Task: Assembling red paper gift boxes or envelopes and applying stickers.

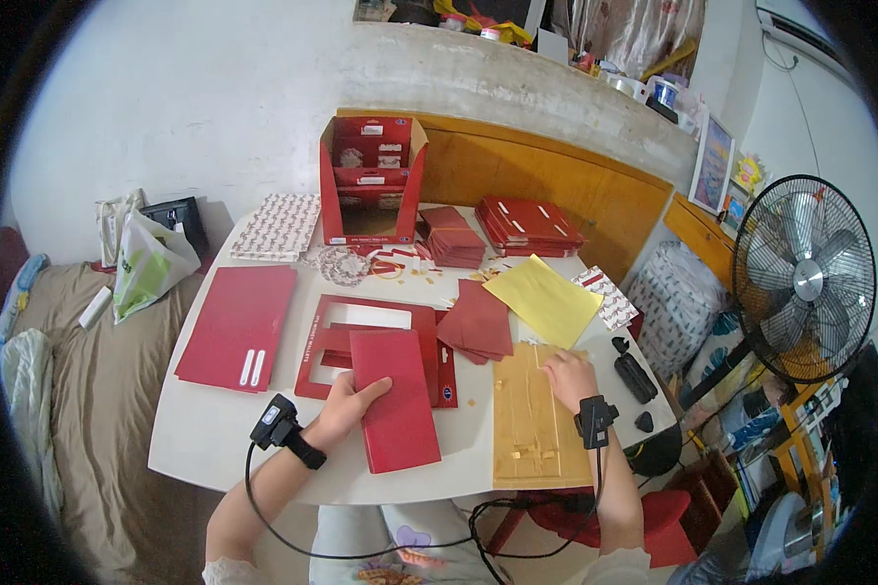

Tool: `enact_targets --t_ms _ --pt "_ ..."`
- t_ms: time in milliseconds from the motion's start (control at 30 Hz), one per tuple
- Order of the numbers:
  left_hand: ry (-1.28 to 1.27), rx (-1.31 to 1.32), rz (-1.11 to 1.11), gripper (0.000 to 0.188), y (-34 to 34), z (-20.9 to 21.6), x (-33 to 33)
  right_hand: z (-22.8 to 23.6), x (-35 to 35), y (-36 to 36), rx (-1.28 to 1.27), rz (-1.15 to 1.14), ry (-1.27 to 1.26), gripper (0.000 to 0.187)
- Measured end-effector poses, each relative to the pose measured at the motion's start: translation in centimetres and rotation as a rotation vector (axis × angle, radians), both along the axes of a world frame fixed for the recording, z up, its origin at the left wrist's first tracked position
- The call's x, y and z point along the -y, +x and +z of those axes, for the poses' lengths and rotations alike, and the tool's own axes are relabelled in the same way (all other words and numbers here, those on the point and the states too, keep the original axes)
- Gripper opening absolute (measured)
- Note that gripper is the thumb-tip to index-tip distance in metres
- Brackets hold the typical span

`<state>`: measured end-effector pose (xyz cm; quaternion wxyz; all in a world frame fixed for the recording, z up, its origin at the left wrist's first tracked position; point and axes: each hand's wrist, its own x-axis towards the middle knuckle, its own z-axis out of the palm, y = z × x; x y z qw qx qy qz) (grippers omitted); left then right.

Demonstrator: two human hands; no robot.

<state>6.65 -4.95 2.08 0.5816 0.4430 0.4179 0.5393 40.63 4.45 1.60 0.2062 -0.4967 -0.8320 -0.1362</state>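
A long, plain red folded card (400, 419) is gripped in my left hand (345, 409), the thumb lying across its face. It hangs over a red die-cut cardboard sheet (312, 378) with window openings. My right hand (568, 380) is bent over the far part of a tan board (517, 414) that has strips of tape on it. Its fingers are curled together there, and whatever is between them is too small to make out. Beyond the board lie a yellow sheet (546, 300) and a fan of dark red envelope-like pieces (476, 327).
A red display box (371, 237) stands at the back, with red stacks (527, 226) beside it. Larger red sheets (234, 327) lie on the left, patterned white sheets (278, 224) behind them. A black case (634, 378) sits near the right edge. A fan (805, 281) stands beyond.
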Motion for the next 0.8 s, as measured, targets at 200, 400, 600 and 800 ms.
enact_targets --t_ms 200,400,600,800 --pt "0.016 -0.019 0.006 0.026 -0.2 0.1 -0.1 0.6 0.0 -1.2 0.038 -0.084 -0.067 0.012" --pt "-0.046 -0.098 0.020 0.027 -0.6 -0.8 -0.6 3.7 2.3 -7.8 -0.458 0.316 -0.176 0.011" --pt "0.035 -0.069 0.077 0.028 -0.3 -0.9 -0.5 5.0 4.2 -14.9 -0.661 0.631 -0.178 0.012" --pt "0.033 -0.100 -0.015 0.028 -0.2 -0.2 0.0 4.3 5.3 -17.6 -0.705 0.753 -0.113 0.018"
